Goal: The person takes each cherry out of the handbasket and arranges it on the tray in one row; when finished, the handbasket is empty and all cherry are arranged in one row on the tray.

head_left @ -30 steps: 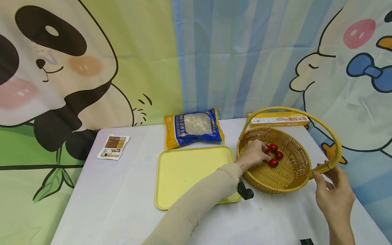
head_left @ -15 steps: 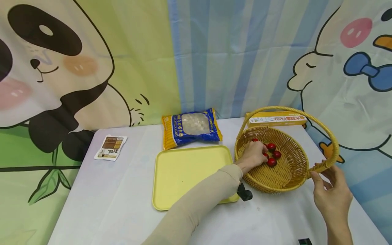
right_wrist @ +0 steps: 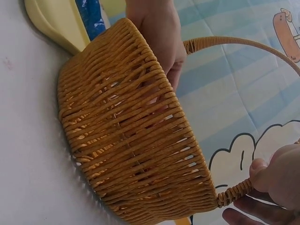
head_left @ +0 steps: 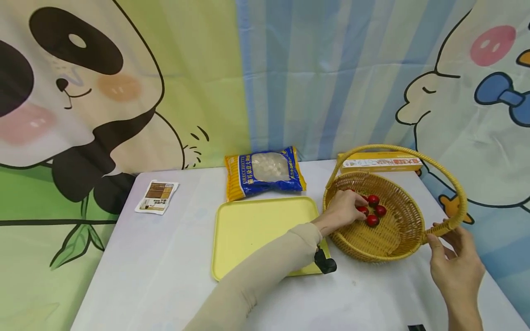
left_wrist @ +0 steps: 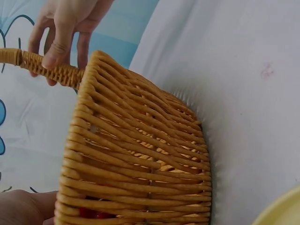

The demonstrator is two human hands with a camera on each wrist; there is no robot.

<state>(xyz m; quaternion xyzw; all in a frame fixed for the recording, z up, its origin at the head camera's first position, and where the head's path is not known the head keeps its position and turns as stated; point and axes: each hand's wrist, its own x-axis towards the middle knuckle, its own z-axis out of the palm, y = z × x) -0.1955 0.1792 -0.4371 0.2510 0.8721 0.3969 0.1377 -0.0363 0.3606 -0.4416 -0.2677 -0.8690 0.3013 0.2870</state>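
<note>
right hand (head_left: 455,262): lower right of frame, 1, grip pinching the basket handle (head_left: 445,225) at its near end, thumb on one side, fingers behind.
left hand (head_left: 341,209): right of centre, 1, reaching over the near-left rim into the basket; grip curled over the tomatoes, whether it pinches one cannot tell.
basket (head_left: 397,239): 1, yellow wicker, on the bench right of centre, 1 arched handle.
tomatoes (head_left: 372,220): 4 seen clearly, small, red, clustered inside the basket just beside the left fingertips; more may be hidden by the hand.
tray (head_left: 256,230): 1, yellow, just left of the basket, middle of frame.
bench (head_left: 165,276): 1, white cover.
sachet (head_left: 156,197): 1, small, left of centre.
pasta bag (head_left: 265,172): 1, blue-yellow, behind the tray.
box (head_left: 378,162): 1, long, yellow, behind the basket.
</note>
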